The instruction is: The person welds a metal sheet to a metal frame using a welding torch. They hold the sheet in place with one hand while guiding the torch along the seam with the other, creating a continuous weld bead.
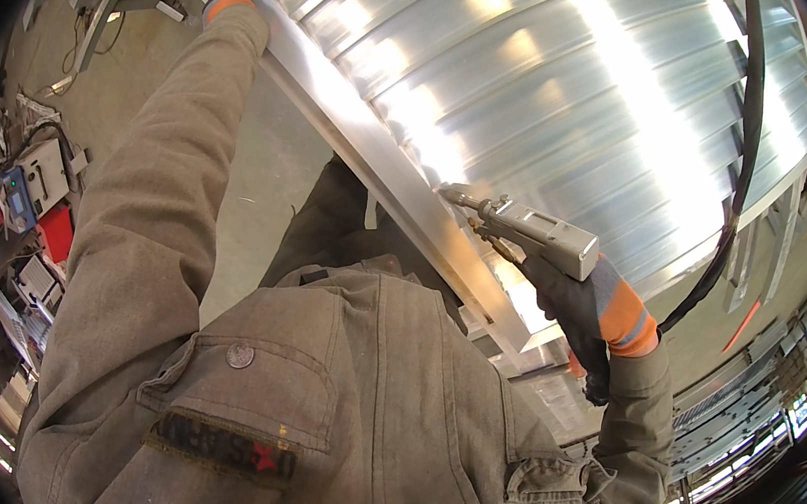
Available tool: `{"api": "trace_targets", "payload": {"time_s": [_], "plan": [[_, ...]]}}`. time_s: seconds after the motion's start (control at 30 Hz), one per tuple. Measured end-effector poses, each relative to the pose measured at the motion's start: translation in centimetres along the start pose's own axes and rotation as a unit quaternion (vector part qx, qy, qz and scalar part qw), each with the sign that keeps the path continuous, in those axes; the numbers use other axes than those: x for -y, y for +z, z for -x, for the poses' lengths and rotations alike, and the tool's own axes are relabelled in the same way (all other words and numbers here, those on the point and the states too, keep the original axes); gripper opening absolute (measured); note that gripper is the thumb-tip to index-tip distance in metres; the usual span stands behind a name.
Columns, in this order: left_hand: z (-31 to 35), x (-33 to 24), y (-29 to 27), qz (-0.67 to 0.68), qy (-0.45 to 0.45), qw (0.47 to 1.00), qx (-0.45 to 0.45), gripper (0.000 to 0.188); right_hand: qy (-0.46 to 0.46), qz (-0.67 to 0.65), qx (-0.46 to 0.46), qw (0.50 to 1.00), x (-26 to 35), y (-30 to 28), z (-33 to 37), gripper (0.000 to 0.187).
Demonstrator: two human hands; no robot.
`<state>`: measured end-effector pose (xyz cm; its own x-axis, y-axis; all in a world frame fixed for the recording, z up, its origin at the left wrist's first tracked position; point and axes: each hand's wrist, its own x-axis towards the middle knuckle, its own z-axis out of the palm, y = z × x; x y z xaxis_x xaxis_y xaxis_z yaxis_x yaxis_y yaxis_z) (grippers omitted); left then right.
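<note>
My right hand (579, 299), in a black and grey glove with an orange cuff, grips a silver hand-held welding gun (552, 235). Its narrow nozzle points left and meets or nearly meets the inner edge of an aluminium frame rail (374, 163), where a ribbed metal panel (543, 98) adjoins it. Farther up that rail, at the upper left, is my left hand (231, 5). Only its orange and grey cuff shows clearly; the fingers are hidden, so I cannot tell whether they hold the rail. Bright reflections streak the panel.
A thick black cable (748, 123) runs across the panel's right side and down behind my right wrist. At the left stands a boxy machine (42, 177) with a red part. Metal legs (112, 0) stand at the upper left; stacked metal profiles (747, 405) lie at the right.
</note>
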<state>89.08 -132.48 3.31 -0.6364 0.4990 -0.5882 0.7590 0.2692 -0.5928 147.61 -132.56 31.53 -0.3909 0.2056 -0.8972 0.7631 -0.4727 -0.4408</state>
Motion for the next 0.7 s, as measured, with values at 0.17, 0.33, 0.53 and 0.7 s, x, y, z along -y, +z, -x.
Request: {"api": "trace_targets", "payload": {"time_s": [0.17, 0.33, 0.53, 0.7], "plan": [[-3.3, -0.6, 2.6, 0.006, 0.003, 1.0, -0.015, 0.046, 0.0, 0.01, 0.01, 1.0, -0.5, 0.0, -0.7, 0.065], [-8.9, -0.6, 6.2, 0.029, 0.004, 1.0, -0.001, 0.045, 0.001, 0.027, 0.015, 1.0, -0.2, -0.3, -0.9, 0.061], [-6.4, -0.5, 4.6, 0.018, -0.002, 1.0, -0.003, 0.042, 0.005, 0.032, 0.031, 0.999, 0.4, -0.6, -0.9, 0.059], [-4.1, -0.3, 3.0, -0.001, -0.002, 1.0, -0.005, 0.045, -0.032, 0.003, 0.035, 0.999, 0.8, -0.3, -1.1, 0.059]]}}
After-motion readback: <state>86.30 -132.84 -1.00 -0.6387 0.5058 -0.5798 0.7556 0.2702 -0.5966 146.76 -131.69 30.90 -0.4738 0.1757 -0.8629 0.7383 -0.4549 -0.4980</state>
